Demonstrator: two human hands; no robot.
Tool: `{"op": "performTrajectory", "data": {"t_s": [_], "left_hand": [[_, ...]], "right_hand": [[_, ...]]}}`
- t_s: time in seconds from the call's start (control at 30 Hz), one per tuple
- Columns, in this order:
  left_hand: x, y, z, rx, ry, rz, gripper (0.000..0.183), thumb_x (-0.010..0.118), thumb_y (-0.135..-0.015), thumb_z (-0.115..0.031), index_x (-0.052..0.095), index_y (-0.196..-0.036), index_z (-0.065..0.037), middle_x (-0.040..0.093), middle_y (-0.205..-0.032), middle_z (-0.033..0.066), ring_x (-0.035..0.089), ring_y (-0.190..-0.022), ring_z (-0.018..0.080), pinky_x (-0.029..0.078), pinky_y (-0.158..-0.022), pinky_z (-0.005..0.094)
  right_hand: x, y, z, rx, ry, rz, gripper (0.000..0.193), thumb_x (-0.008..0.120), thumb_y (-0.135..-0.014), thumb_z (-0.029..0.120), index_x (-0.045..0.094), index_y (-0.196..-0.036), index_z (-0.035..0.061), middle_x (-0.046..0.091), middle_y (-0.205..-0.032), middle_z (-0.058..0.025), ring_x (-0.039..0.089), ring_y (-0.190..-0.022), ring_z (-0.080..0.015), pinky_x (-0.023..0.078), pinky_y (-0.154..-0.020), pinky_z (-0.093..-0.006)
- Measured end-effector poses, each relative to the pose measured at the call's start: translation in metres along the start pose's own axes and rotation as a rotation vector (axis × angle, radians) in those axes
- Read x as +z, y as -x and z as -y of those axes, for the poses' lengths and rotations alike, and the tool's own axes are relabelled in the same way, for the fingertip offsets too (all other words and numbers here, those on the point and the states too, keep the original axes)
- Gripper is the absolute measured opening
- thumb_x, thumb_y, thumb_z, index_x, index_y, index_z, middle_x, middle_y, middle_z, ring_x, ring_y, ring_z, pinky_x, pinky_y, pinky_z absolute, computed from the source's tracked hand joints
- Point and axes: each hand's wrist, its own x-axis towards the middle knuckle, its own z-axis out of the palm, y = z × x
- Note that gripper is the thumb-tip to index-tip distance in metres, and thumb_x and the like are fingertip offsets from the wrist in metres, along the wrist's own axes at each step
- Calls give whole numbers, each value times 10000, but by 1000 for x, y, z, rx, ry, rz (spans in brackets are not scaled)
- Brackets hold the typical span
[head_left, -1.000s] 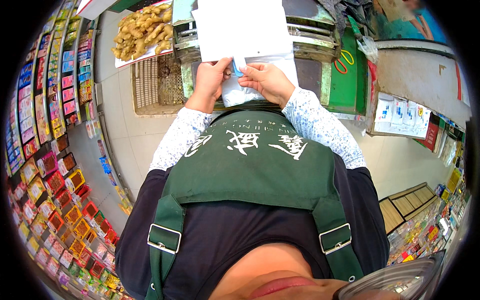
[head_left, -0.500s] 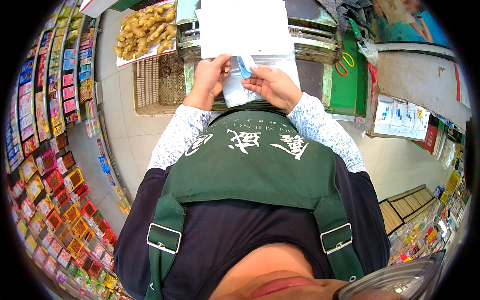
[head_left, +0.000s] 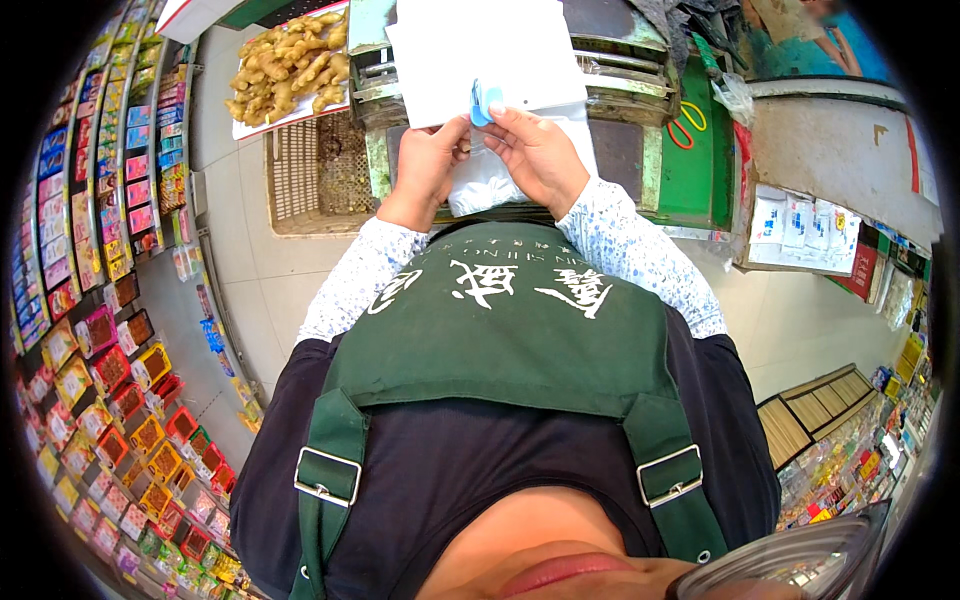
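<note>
At the lower edge of a white sheet (head_left: 480,50), a small light-blue strip (head_left: 487,97) sits pinched in the right hand (head_left: 541,158), between thumb and fingers. The left hand (head_left: 424,174) curls just beside it; whether it grips anything, I cannot tell from here. Beneath the hands lies a whitish plastic bag (head_left: 478,188). To the left, ginger roots (head_left: 290,66) are heaped near a beige plastic crate (head_left: 297,180); to the right, red-and-yellow-handled scissors (head_left: 687,143) lie on a green surface (head_left: 698,185).
</note>
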Motion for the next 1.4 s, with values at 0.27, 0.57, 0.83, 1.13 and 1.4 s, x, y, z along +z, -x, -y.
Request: {"op": "performTrajectory", "data": {"t_s": [0.27, 0.57, 0.83, 1.13, 1.4], "left_hand": [[-6, -1, 0, -37, -16, -43, 119, 740, -858, -78, 681, -934, -9, 652, -794, 38, 576, -673, 117, 433, -580, 254], [6, 4, -7, -4, -22, -64, 101, 735, -849, -81, 675, -815, -7, 637, -720, 31, 546, -585, 112, 414, -527, 256], [-2, -3, -4, 11, -41, -4, 100, 719, -872, -70, 674, -960, -56, 639, -789, 0, 545, -641, 97, 398, -549, 248], [-5, -5, -2, -25, 52, -11, 98, 722, -875, -48, 671, -958, -44, 638, -787, 0, 554, -647, 98, 421, -558, 243], [6, -4, -8, 55, -107, -123, 110, 719, -878, -100, 669, -829, -14, 624, -702, 19, 490, -538, 91, 371, -498, 254]], "right_hand": [[-15, 29, 6, 231, 144, 16, 312, 635, -984, 193, 591, -1188, -39, 649, -1051, -66, 630, -934, -134, 524, -853, -264], [-12, 17, 6, 194, 198, 24, 306, 608, -1004, 195, 594, -1182, -54, 651, -970, -72, 644, -873, -117, 559, -803, -243], [-13, -7, 9, 138, 151, -2, 313, 630, -989, 176, 602, -1183, -68, 663, -982, -76, 646, -823, -121, 552, -743, -227], [-5, -2, 5, 125, 301, -84, 297, 672, -953, 153, 613, -1132, -77, 657, -949, -88, 628, -782, -133, 541, -727, -252], [-42, 14, 15, 214, 807, 51, 191, 731, -880, 168, 652, -930, 1, 668, -919, -99, 646, -780, -191, 517, -698, -331]]}}
